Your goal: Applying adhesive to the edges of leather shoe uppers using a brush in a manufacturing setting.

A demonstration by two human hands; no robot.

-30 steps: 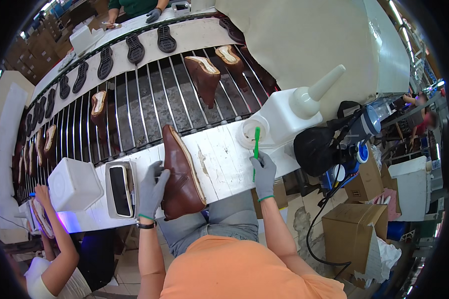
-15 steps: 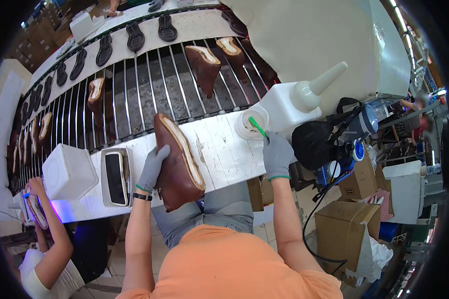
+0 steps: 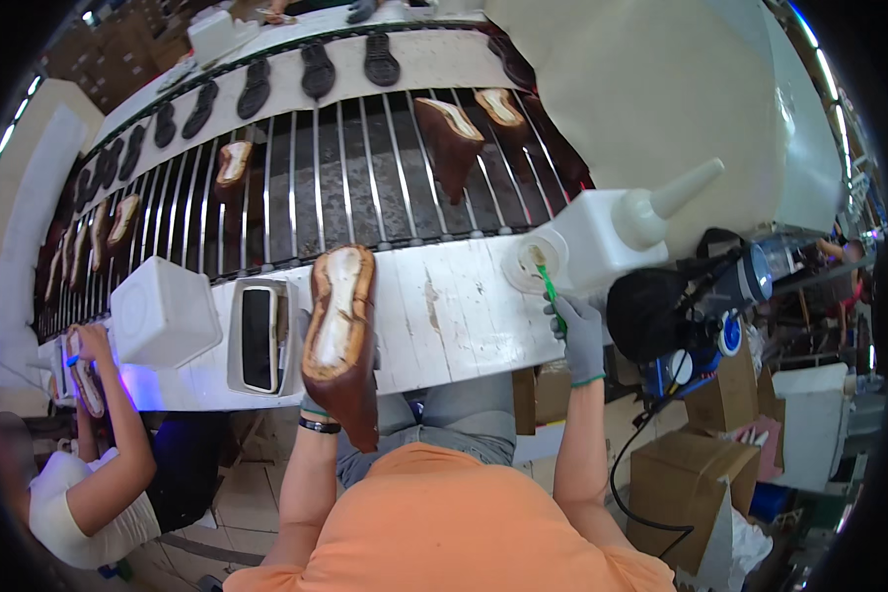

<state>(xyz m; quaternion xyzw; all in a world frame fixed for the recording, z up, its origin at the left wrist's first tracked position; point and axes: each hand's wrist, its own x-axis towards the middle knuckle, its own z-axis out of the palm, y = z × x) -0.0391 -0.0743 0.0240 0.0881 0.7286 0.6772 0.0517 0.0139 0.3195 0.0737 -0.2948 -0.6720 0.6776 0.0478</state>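
The left hand grips a brown boot, sole up, pointing away. The right hand pinches a green brush, dipping it in the small cup just ahead.

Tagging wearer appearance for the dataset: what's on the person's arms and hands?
Both hands wear grey knit gloves: the right hand glove has a green-edged cuff, the left hand is mostly hidden. A dark band sits on the left wrist. Forearms are bare below short orange sleeves. No cables or markings on them.

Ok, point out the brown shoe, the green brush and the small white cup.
brown shoe (image 3: pixel 340 340), head view, pale bottom face
green brush (image 3: pixel 550 294), head view, handle above the glove
small white cup (image 3: pixel 537 260), head view, rim
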